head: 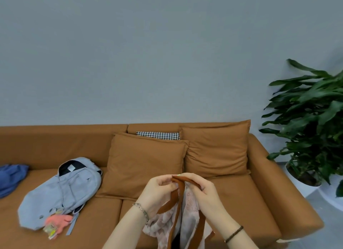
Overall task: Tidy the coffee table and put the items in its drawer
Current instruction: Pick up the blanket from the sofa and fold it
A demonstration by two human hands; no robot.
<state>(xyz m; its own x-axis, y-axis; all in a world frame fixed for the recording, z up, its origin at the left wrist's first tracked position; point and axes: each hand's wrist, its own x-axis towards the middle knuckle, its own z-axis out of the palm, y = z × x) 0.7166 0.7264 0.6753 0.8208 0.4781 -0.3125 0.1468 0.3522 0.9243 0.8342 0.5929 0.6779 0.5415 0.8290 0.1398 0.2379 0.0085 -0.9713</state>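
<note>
Your left hand (157,191) and right hand (206,191) are up close together at bottom centre, both pinching the top brown edge of a fabric piece (178,217), fingers curled over the trim, thumbs on the near side. The fabric hangs down between your wrists, brown bands with pale pink patterned cloth, lower end cut off by the frame; it could be a bag or a garment, hard to tell. Beaded bracelet (143,210) on your left wrist, dark braided band (233,234) on the right.

Behind the hands, a brown sofa (241,202). On its seat to the left, a grey-blue backpack (61,193) lying flat with a pink charm (59,221) at its near end, and a blue garment (11,176) at the far left edge. Two brown cushions (144,165) (217,150) lean on the backrest, a houndstooth cushion (157,135) behind them. Right of the sofa, a leafy plant (311,122) in a white pot (300,183). Grey wall (148,53) at the back
</note>
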